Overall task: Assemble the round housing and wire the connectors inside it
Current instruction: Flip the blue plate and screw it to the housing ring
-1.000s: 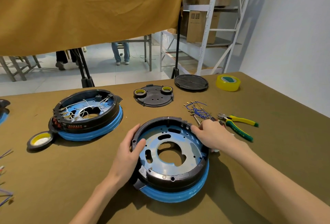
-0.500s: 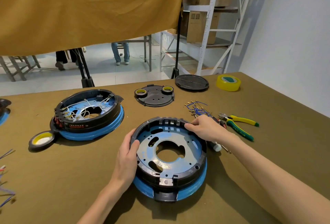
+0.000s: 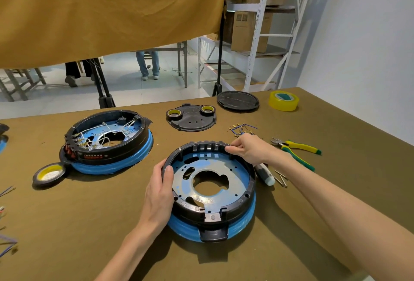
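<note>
A round black housing [image 3: 237,210] with a blue base ring and a blue inner plate lies in front of me on the table, its black tab pointing toward me. My left hand [image 3: 159,193] grips its left rim, thumb over the edge. My right hand [image 3: 247,149] pinches the far right rim by the slotted section. A bundle of blue wires with metal connectors [image 3: 240,129] lies just beyond my right hand.
A second housing [image 3: 107,144], wired inside, sits at the left with a tape roll [image 3: 48,172] beside it. At the back lie a black cover plate [image 3: 190,119] carrying two small tape rolls, a round lid [image 3: 238,100] and yellow tape [image 3: 283,100]. Pliers [image 3: 296,149], a screwdriver [image 3: 265,174] and screws are right.
Both hands have turned the housing on the table, bringing its black tab round to the near side. My right hand shifted along the rim to the slotted far section.
</note>
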Tool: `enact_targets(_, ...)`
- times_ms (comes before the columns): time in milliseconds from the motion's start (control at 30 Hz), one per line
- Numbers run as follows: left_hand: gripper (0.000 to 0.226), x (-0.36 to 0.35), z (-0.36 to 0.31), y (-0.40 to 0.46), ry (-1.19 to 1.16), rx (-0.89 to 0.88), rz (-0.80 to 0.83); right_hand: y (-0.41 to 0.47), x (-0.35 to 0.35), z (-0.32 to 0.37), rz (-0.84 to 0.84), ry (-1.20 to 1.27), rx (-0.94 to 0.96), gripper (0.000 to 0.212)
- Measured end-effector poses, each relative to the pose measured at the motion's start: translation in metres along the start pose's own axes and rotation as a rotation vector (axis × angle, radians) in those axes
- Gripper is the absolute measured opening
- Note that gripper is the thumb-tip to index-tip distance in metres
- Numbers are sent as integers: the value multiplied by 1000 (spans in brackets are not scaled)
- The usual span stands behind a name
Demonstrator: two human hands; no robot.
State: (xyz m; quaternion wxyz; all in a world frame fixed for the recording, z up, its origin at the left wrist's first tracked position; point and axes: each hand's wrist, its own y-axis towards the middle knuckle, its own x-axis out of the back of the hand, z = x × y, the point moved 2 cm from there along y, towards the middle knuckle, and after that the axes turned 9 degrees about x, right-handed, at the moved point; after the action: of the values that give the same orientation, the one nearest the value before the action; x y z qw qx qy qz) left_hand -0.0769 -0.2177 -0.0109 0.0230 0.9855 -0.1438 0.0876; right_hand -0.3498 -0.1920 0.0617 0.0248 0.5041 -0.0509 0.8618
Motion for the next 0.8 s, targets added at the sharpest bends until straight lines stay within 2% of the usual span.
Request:
enact_targets(100,42,1,1,0,14,-6,3,0,-1,2,4,-9,-19,46)
enact_targets(233,27,1,3,1,24,-1,-3,-2,-3,3,10,3,-52,48)
enact_targets(567,35,4,1,1,47,12,-6,-7,-4,8,31,30,-87,47)
enact_targets(800,33,1,-1,-1,33,20,-47,-15,-10,2,11,179,-95,48)
